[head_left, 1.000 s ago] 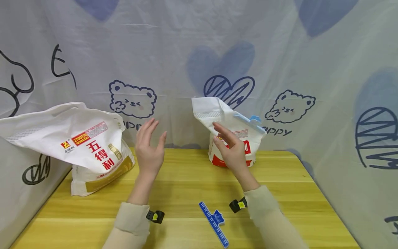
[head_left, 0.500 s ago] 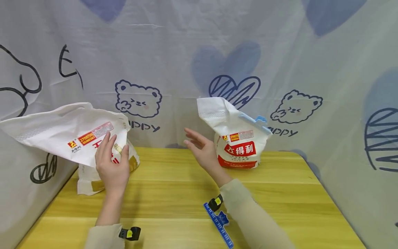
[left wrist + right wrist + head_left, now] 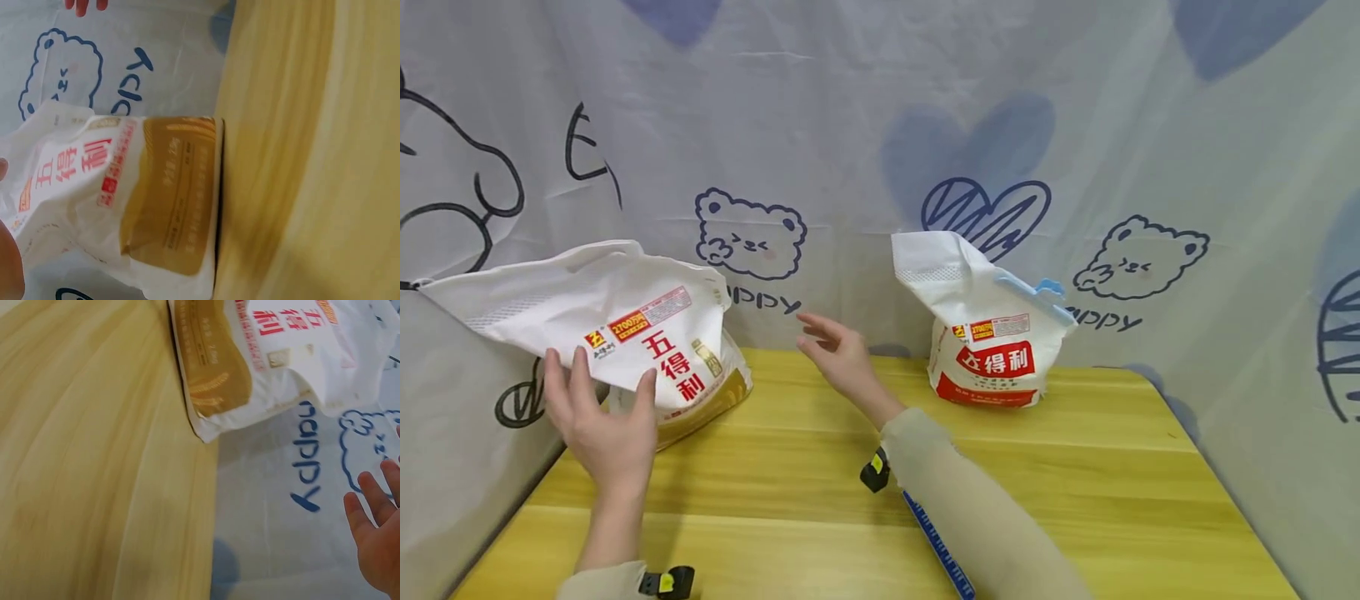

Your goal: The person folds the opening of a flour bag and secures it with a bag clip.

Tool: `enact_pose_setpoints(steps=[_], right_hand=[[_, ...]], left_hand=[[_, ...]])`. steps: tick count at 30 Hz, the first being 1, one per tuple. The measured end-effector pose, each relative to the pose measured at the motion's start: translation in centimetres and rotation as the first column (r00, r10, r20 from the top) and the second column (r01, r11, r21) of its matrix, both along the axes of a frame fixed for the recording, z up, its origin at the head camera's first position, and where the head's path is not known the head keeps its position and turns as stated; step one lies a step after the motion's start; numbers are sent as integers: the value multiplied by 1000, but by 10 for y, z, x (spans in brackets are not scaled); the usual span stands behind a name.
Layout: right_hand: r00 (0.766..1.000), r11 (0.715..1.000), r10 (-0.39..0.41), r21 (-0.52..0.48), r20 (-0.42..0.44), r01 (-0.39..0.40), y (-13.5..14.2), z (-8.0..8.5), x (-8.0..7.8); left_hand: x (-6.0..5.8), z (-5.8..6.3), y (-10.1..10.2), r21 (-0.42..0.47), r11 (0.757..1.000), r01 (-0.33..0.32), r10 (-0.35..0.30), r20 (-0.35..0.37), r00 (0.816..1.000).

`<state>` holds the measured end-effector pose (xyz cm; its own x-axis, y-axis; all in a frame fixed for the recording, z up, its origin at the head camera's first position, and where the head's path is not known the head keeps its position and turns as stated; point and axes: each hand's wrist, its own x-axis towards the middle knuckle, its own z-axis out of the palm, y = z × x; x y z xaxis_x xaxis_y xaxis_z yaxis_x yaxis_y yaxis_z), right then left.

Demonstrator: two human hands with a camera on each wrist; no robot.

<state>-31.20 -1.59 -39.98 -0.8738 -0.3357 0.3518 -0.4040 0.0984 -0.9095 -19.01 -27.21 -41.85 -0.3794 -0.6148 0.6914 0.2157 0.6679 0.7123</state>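
Both hands are bare and grip nothing: the left hand [image 3: 606, 425], its fingers and thumb spread apart, is raised at the near side of a plump white flour bag with red characters and a gold lower band [image 3: 658, 333]; whether it touches the bag cannot be told. That bag stands toward the left rear of a yellow wood-grain bench [image 3: 820, 500], its limp upper part slanting out to the left. The right hand [image 3: 842, 358] hangs in the air to the right of the gold-banded bag, well apart from it, its fingers extended and pointing left.

Farther right, near the rear edge, a smaller white bag with red printed panels [image 3: 992, 346] stands with its top folded over and a light blue plastic clip [image 3: 1037, 297] along the slanting fold. A narrow dark blue strip with white marks [image 3: 936, 542] lies on the bench, partly hidden by the right beige sleeve [image 3: 977, 508]. Behind hangs a pale grey cloth printed with hearts and bears [image 3: 850, 125].
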Motion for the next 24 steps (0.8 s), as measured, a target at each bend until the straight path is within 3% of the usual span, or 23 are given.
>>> enact_pose_setpoints(steps=[4,7,13,17,24], right_hand=[[999,999,-3,37,33,1,-21,-5,-1],[999,997,19,76,46,-22,-35,-9,-2],[996,986,79,142,50,-85,-62,-16,-5],[992,977,98,183,82,-111,-79,-21,-3],[992,971,86,215,95,-105,-101,-20,-2]], left_hand=[[8,-8,-7,42,999,9,-13,88,996],[9,-14,-11,25,999,21,-24,137,990],[6,-20,-16,12,997,72,-73,212,974],[5,-24,-19,5,997,72,-71,234,970],[0,-24,-18,-19,996,91,-80,322,944]])
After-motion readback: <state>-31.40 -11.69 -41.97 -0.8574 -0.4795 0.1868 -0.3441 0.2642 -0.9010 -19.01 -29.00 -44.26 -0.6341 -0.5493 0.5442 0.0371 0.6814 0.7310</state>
